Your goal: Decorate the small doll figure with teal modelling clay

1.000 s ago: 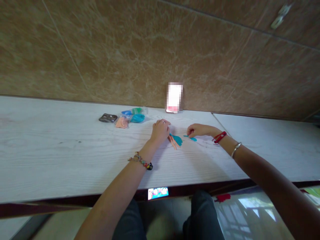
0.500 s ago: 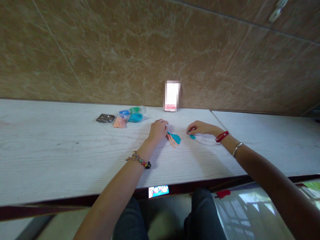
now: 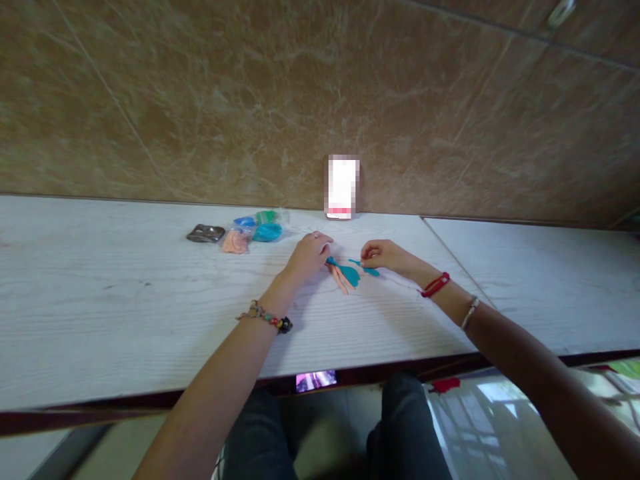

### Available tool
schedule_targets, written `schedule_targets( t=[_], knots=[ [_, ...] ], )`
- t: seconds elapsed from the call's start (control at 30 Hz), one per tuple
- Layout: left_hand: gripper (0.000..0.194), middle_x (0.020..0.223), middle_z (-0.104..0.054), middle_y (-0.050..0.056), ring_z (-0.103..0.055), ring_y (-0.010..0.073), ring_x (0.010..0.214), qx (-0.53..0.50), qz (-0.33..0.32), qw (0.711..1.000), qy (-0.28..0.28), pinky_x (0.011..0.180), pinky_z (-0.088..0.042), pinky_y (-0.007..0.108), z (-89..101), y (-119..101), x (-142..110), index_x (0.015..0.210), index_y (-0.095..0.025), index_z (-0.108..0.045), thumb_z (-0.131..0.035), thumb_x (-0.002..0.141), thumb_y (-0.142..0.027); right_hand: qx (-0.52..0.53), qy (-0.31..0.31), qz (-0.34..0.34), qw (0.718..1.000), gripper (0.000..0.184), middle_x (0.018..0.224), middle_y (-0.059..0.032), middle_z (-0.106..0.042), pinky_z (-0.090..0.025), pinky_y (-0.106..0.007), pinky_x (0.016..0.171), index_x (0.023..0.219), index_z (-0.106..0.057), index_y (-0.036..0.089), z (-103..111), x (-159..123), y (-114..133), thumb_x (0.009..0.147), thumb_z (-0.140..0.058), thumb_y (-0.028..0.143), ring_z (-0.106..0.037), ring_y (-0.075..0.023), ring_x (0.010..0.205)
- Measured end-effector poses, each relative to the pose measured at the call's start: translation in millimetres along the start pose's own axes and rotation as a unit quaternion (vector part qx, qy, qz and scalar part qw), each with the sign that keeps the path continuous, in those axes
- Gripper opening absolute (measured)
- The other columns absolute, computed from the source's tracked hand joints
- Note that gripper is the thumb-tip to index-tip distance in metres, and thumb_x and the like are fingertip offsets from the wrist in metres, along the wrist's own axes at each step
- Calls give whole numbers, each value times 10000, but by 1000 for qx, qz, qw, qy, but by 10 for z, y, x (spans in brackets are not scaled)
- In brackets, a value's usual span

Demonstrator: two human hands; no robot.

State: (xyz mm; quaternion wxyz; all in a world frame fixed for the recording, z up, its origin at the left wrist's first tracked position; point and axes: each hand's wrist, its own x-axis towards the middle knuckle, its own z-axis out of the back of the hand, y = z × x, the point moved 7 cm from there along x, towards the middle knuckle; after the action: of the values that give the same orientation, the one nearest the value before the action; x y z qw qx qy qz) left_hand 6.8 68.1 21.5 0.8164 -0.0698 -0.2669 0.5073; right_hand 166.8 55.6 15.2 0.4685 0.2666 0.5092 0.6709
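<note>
"Brown tiles point(image 3: 200, 100) are rising behind a white table point(image 3: 100, 287). What is leaning on them?"

"A phone point(image 3: 342, 187) is leaning there, its screen blurred out. To its left, a dark packet point(image 3: 205, 233) is lying beside a peach packet point(image 3: 235, 242) and a teal packet point(image 3: 267, 232), with a blue packet point(image 3: 245, 221) and a green packet point(image 3: 266, 217) sitting just behind."

"How is the left hand point(image 3: 309, 255) looking?"

"It is bending its fingers close together at the narrow end of a teal-and-peach piece point(image 3: 349, 275). I can't tell whether they are gripping it or only touching it."

"Where is that piece lying?"

"On the table between the hands, its wide end pointing toward the near edge."

"And the right hand point(image 3: 381, 255)?"

"Its thumb and fingers are pinching a thin teal strip point(image 3: 371, 272) with hardly any gap, the strip showing on both sides of them, near the piece."

"Anything closer in?"

"A small screen point(image 3: 316, 381) is glowing at the table's near edge, between the knees point(image 3: 406, 400)."
</note>
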Motion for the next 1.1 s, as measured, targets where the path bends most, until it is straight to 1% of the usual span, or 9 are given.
schedule_targets(
  t=[0.1,0.23,0.33,0.43,0.5,0.67,0.73,0.93,1.1],
  knots=[
    [293,1025,-648,72,-580,177,997,-21,-19,1000,0,934,-451,327,44,15,-14,993,-144,-648,-418,812,-127,1,-14,11,1000,152,565,45,-565,-397,-224,519,654,-573,156,-123,43,56,559,-685,195,-511,-80,537],
    [253,1017,-646,68,-580,174,993,-55,-49,997,11,932,-453,334,85,-38,-43,960,-149,-660,-454,814,-135,-15,-34,34,999,101,577,33,-573,-417,-238,562,622,-597,152,-256,89,122,563,-678,161,-516,-86,561],
    [176,1082,-623,51,-569,169,1030,-88,-54,994,25,967,-432,348,117,-51,-54,860,-181,-682,-514,811,-164,-41,-51,43,997,55,626,8,-618,-438,-245,592,622,-627,160,-331,103,112,586,-668,154,-547,-100,592],
    [120,1167,-580,48,-542,172,1090,-113,-53,992,28,1006,-398,364,159,-32,-54,764,-189,-683,-570,802,-200,-61,-64,42,995,42,663,-10,-658,-454,-254,586,661,-668,174,-378,88,75,623,-653,181,-575,-120,599],
    [110,1207,-551,59,-526,172,1118,-129,-54,990,33,1022,-382,363,168,-17,-55,751,-184,-682,-588,799,-213,-69,-75,39,994,61,681,-16,-676,-464,-262,586,687,-685,178,-387,72,56,641,-651,199,-592,-134,604],
    [77,1282,-479,79,-463,186,1198,-141,-72,983,90,1045,-352,359,88,-10,-87,805,-187,-696,-634,773,-218,-97,-104,46,989,70,715,-23,-701,-492,-273,619,710,-703,185,-378,56,43,647,-674,188,-633,-161,651],
    [87,1300,-460,79,-431,198,1227,-134,-76,983,102,1053,-339,369,67,-2,-97,825,-193,-699,-651,759,-223,-99,-109,48,988,64,711,-23,-702,-500,-273,611,710,-703,188,-378,55,39,650,-682,195,-640,-163,648],
    [100,1279,-477,76,-406,243,1230,-111,-101,983,103,1048,-316,439,52,-21,-94,830,-197,-704,-645,751,-208,-67,-139,74,985,52,711,-27,-704,-508,-254,611,701,-695,177,-356,26,87,656,-668,178,-647,-148,639],
    [84,1246,-504,65,-399,245,1223,-103,-119,983,95,1044,-306,447,40,-72,-87,811,-204,-706,-657,743,-207,-59,-127,53,989,36,657,-17,-688,-477,-225,551,677,-688,167,-379,33,64,643,-679,157,-626,-127,583]
  ],
)
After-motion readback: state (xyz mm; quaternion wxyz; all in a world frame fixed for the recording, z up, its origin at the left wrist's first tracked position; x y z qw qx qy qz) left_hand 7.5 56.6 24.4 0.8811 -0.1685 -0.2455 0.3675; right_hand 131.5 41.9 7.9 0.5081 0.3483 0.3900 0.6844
